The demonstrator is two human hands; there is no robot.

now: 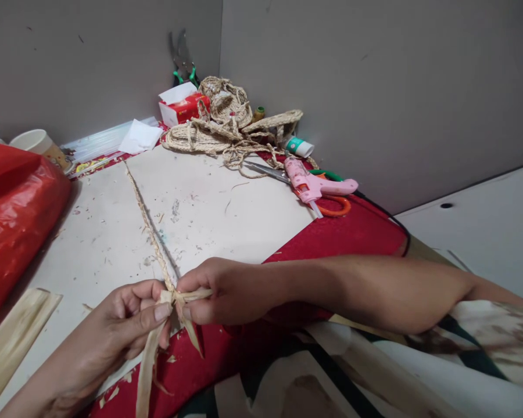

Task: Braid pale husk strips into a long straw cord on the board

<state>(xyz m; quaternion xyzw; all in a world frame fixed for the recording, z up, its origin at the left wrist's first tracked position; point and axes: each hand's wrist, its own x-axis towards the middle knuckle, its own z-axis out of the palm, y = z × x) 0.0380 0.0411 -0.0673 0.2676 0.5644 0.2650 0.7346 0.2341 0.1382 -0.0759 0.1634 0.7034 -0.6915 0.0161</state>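
Observation:
A thin braided straw cord (150,226) runs from the upper left of the white board (213,215) down to my hands. My left hand (135,319) pinches the braid's lower end and a flat pale strip (146,368) that hangs down over the red cloth. Against it on the right, my right hand (222,290) is closed on another strip (196,295) at the same junction. A shorter loose strip (192,334) points down between the hands.
Braided cord coils (226,104), a red tissue box (185,107), scissors (268,171) and a pink glue gun (314,183) lie at the back. A red plastic bag (20,215), a paper cup (39,145) and wide dry husks (17,342) are on the left.

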